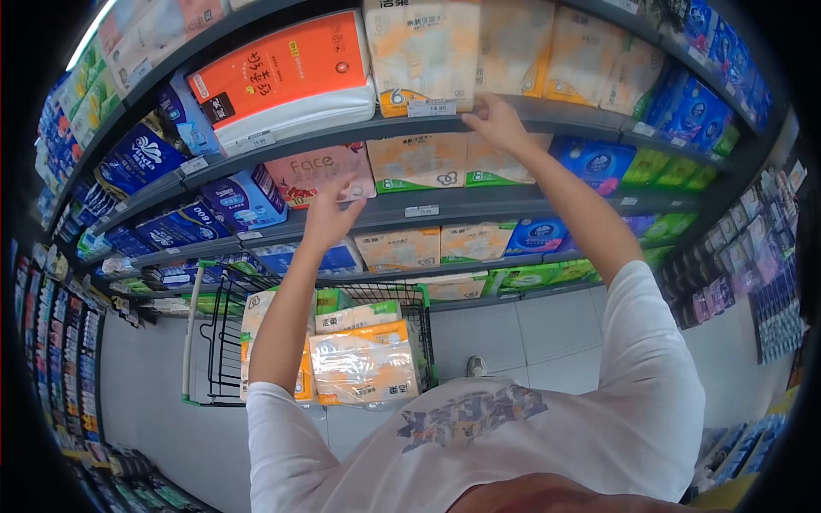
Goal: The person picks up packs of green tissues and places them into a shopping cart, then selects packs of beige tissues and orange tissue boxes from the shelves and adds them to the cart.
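Observation:
My right hand is at the lower right corner of a large white-and-orange tissue pack on the upper shelf. Its fingers bend around that corner, beside the price tag. This pack sits further forward than the similar tissue pack to its right. Lower and to the left, my left hand is raised with fingers apart, holding nothing. It overlaps a pink "Face" tissue pack on the shelf below. Under my left arm stands a black wire shopping cart carrying several tissue packs.
An orange-and-white tissue pack lies left of my right hand's pack. Blue packs and green packs line the shelves at right. Hanging goods border the right side; another stocked rack stands at left.

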Demonstrator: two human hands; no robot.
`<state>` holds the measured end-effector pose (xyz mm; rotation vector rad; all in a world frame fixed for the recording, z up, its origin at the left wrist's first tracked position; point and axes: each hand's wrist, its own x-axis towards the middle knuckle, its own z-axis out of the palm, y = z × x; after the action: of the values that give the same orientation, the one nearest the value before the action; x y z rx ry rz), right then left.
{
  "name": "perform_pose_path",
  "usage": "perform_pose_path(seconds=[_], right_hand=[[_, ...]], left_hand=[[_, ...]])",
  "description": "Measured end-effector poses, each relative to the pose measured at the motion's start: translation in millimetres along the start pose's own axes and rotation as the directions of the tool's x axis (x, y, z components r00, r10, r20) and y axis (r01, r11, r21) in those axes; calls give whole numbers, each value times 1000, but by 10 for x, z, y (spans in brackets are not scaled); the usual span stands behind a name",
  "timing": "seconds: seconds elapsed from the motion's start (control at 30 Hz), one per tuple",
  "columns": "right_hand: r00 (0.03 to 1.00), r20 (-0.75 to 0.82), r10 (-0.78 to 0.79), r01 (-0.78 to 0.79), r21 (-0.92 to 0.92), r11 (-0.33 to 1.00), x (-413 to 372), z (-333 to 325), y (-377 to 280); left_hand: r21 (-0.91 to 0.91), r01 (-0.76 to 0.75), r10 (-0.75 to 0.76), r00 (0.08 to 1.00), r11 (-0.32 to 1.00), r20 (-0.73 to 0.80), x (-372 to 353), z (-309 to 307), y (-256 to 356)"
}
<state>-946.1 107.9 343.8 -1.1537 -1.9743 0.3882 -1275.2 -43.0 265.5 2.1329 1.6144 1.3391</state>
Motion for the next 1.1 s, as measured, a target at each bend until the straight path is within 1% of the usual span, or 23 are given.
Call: perform_pose_path(seconds=[0.03,0.07,0.1,0.17,0.2,0.23,0.3,0.37,0.43,0.47,0.5,0.53,0.57,0.6,0.67,0.7,0.73,0.8,0.87,0.9,0.97,1.03,1.1], right_hand=[[995,-93,-37,31,-66,997,158,-67,-14],[980,-182,-79,55,-132,990,298,-121,-25],[980,-180,-89,67,-128,990,450,-170,8],[961,-199,-191,156,-180,971,712,-261,78],[949,-248,-197,151,-192,970,755,-303,25],[947,-247,-205,161,-185,969,835,-330,33],[970,-209,-126,80,-218,973,991,-367,64],[968,-213,-131,86,-205,975,1110,-345,115],[968,-218,-127,86,-190,978,1220,-334,188],[983,-140,-117,97,-143,985,1272,-338,230],[992,-61,-108,102,-95,990,1318,-336,279],[992,-59,-109,103,-89,991,1364,-328,325],[991,-34,-131,129,-58,990,1414,-313,364],[988,-10,-153,152,-26,988,1460,-298,400],[990,42,-136,135,24,991,1556,-273,450],[988,93,-124,118,67,991,1554,-280,412],[988,95,-124,118,70,991,1533,-292,380],[955,187,-228,205,136,969,1490,-331,325],[953,166,-253,229,151,962,1542,-301,378],[953,140,-270,247,166,955,1568,-285,408],[942,118,-313,298,130,946,1552,-287,460],[932,100,-349,341,92,936,1467,-295,462],[940,-15,-341,340,109,934,1345,-318,438]], left_hand=[[27,-85,86,996,996,-16,211,24,46],[39,-73,74,997,997,-15,438,46,97],[53,-61,61,998,997,-14,661,55,180],[108,-24,34,995,994,-98,1046,78,433],[117,-21,34,994,993,-107,1231,80,556],[90,-25,38,988,996,-148,1410,87,655],[72,-24,38,980,997,-197,1726,135,736],[70,-104,119,955,992,-270,2019,208,718],[49,-59,71,950,997,-305,2256,277,701],[17,-19,23,943,1000,-331,2335,323,678],[23,-15,22,943,1000,-331,2359,358,713],[-201,-26,-31,962,979,-272,2381,392,747],[-415,-22,-68,977,910,-202,2402,424,779],[-410,-18,-71,977,912,-201,2460,455,718],[-344,92,-158,973,934,-169,2561,494,592],[-342,96,-161,973,935,-168,2549,512,657],[-338,125,-197,962,933,-188,2537,524,725],[-336,156,-236,948,929,-214,2515,534,832],[-376,242,-327,928,894,-181,2481,520,907],[-375,241,-328,926,895,-188,2458,553,870],[-380,3,-141,932,925,-335,2409,640,750],[-361,-16,-126,921,933,-368,2278,643,851],[-344,-31,-114,913,939,-392,2162,640,911]])
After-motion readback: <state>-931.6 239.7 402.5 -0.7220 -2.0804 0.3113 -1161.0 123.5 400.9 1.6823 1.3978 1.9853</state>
